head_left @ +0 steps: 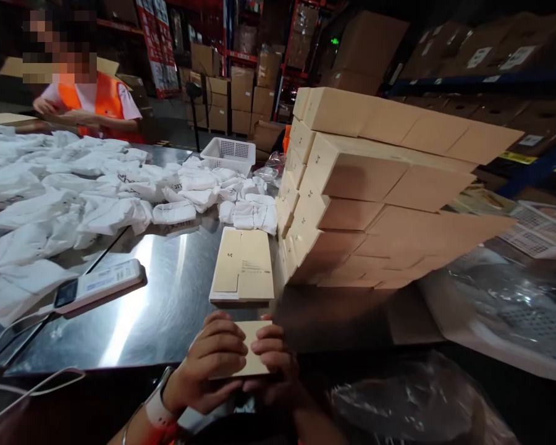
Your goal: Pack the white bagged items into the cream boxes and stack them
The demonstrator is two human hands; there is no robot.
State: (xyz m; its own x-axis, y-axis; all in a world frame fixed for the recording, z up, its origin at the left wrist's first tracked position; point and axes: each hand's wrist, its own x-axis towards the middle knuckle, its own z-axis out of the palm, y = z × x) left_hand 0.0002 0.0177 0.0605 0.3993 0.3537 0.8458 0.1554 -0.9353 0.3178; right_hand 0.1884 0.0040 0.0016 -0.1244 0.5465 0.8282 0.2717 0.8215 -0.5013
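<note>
Hands meet low at the near edge of the metal table [167, 309], and between them we've got a small tan box [252, 355]. Our left hand [210, 368] curls over its left side, fingers folded across the top face; our right hand [273, 364] pinches the right edge, fingers bent down onto the lid. Both are closed on it, so it's held, not resting.

Looks like thin cardboard to us: light, stiff on the edges, probably a bit springy in the middle of the flat faces. The finish seems matte, so we'd judge it not slippery. Best grip is along the side edges and corners, where the board is strongest; pressing the broad lid could dent it.

Just beyond lies a flat box [242, 264], same tan. To the right, a tall stack of boxes [352, 185] leans a little. White bags [97, 185] cover the far left, a handheld scanner [97, 285] lies near them, and a white basket [229, 154] sits behind. A person in an orange vest [95, 102] works at the far end.
</note>
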